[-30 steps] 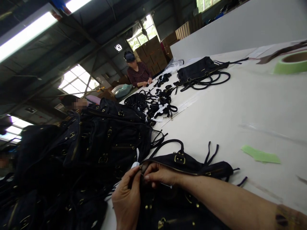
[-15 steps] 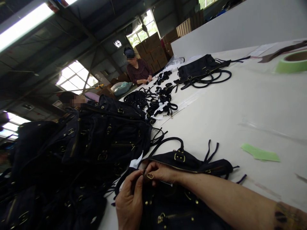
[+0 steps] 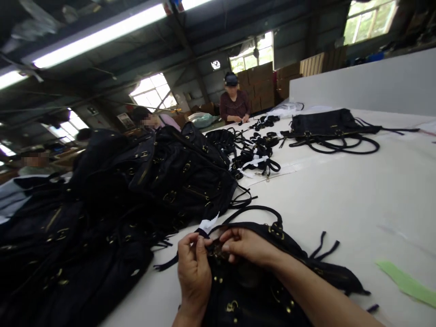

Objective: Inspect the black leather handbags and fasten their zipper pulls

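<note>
A black bag (image 3: pixel 252 290) with brass fittings lies open at the table's near edge. My left hand (image 3: pixel 195 268) pinches the bag's edge near a white paper-wrapped strap end (image 3: pixel 208 224). My right hand (image 3: pixel 243 245) reaches over the zip opening with its fingers bent together beside a small metal clasp; what lies between them is too dark to make out. The two hands are close together, fingertips nearly meeting. A looped handle (image 3: pixel 252 209) arches behind them.
Black bags (image 3: pixel 163 177) are heaped on the left. Bundled straps (image 3: pixel 257 152) run along the white table (image 3: pixel 337 195). Another bag (image 3: pixel 320 122) lies farther back. A green strip (image 3: pixel 405 281) is at right. A person (image 3: pixel 235 102) works at the far end; others are at left.
The view has swung left and levelled, so the scene sits farther right. My right fingers have moved slightly apart from my left, and the brass clasp is less visible.
</note>
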`<move>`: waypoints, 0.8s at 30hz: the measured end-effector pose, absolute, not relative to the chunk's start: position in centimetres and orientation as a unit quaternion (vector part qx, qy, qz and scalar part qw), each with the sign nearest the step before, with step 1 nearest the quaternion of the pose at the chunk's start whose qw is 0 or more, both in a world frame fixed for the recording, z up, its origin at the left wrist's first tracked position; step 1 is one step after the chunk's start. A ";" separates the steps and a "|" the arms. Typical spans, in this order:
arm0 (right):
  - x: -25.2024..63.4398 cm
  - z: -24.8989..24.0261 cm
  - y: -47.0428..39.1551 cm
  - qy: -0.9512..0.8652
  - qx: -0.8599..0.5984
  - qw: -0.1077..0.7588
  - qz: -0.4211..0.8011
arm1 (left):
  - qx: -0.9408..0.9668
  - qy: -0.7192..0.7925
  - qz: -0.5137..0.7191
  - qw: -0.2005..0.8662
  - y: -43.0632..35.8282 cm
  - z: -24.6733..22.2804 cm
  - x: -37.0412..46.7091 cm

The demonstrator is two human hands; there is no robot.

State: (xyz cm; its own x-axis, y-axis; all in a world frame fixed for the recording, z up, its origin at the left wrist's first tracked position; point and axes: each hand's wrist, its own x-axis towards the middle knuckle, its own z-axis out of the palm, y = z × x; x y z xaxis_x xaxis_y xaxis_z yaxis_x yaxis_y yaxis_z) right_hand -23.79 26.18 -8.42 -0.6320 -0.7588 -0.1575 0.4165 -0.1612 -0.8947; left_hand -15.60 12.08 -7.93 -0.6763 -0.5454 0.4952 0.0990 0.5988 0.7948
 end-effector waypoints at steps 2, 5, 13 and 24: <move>-23.6 -7.7 26.7 0.481 -0.163 0.412 -0.757 | 0.144 -0.801 -0.429 0.392 12.1 -8.4 -15.7; -23.0 -6.6 27.5 0.393 -0.139 0.424 -0.804 | 0.132 -0.801 -0.436 0.388 12.1 -8.5 -15.7; -22.0 -6.5 26.7 0.327 -0.137 0.362 -0.862 | 0.055 -0.806 -0.472 0.354 13.4 -6.8 -14.2; -21.7 -7.6 25.8 0.543 -0.211 0.093 -0.808 | -0.020 -0.798 -0.368 0.476 14.0 -7.1 -13.5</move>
State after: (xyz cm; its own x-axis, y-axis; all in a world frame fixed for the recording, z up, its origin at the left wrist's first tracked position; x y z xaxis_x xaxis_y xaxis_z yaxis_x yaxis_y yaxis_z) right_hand -21.72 25.78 -7.60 -0.8934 -0.3793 0.2407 -0.0794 -0.3941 -0.9156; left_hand -13.46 14.02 -7.12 -0.5459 -0.3178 0.7752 0.3831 0.7282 0.5683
